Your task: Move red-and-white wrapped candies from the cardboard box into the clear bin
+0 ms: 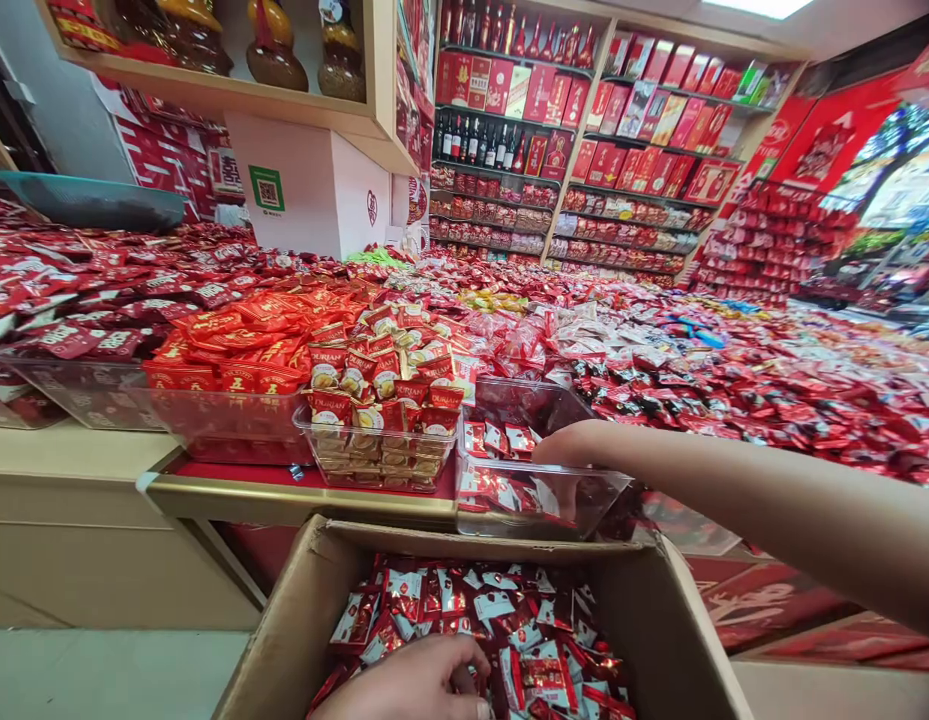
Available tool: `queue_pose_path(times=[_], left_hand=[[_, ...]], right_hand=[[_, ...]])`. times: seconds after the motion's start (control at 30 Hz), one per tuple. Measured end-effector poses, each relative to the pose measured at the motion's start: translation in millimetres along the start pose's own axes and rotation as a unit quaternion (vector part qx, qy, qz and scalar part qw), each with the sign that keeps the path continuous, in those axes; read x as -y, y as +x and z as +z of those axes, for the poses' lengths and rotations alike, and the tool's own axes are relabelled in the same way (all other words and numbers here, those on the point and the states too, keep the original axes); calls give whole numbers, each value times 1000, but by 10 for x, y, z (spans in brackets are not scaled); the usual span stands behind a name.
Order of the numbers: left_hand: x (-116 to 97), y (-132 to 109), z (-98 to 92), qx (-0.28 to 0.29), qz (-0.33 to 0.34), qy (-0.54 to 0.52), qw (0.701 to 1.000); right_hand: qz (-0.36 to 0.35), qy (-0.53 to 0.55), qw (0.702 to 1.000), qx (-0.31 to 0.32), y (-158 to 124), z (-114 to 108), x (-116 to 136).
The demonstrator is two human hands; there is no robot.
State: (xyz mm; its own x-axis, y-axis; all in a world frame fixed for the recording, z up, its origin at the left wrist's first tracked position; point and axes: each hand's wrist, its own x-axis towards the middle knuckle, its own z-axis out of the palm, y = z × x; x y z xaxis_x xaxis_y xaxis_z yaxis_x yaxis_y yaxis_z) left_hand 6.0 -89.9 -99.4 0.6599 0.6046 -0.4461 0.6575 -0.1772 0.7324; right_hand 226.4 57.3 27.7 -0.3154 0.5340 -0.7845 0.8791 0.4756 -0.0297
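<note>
**One hand in the carton, one at the bin**

The left hand [411, 685] is down in an open cardboard box [284, 620] at the bottom of the view. Its fingers are curled together on the red and white wrapped candies [509, 620] that fill the box.

The right hand [565, 452] reaches in from the right to a clear plastic bin [509, 515] at the front edge of the desk [284, 495], just above the box. Its fingers bend down over the bin's rim and show dimly through the wall. I cannot tell whether they are gripping the wall or lying loose. The bin holds only a shallow layer of the same candies.

Just to the left, touching it, a second bin [381, 440] is heaped with red and gold sweets. More red packets cover the desk behind. Shelves [584, 130] of red boxes and bottles line the back wall.
</note>
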Motion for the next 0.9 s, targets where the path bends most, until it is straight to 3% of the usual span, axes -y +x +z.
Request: queue_pose_path(times=[0.23,0.53,0.63,0.73,0.8,0.9], left_hand=[[131,65,42,-3,9,-1,1000],[115,62,24,-1,-8,9,1000],[98,54,16,-2,-8,14,1000],[81,44,9,-3,-13,23,1000],[58,32,1,4,-13,17,1000],[22,17,-13,9,-13,5,1000]], right_hand=[[-39,-12,998,-56,31,-26,181],[-45,-10,998,-46,111,14,118],[-48,-31,993,-102,37,-32,138],[9,-61,984,-167,-46,-62,138],[31,-59,991,-120,-67,-57,107],[29,-11,999,18,-21,-22,30]])
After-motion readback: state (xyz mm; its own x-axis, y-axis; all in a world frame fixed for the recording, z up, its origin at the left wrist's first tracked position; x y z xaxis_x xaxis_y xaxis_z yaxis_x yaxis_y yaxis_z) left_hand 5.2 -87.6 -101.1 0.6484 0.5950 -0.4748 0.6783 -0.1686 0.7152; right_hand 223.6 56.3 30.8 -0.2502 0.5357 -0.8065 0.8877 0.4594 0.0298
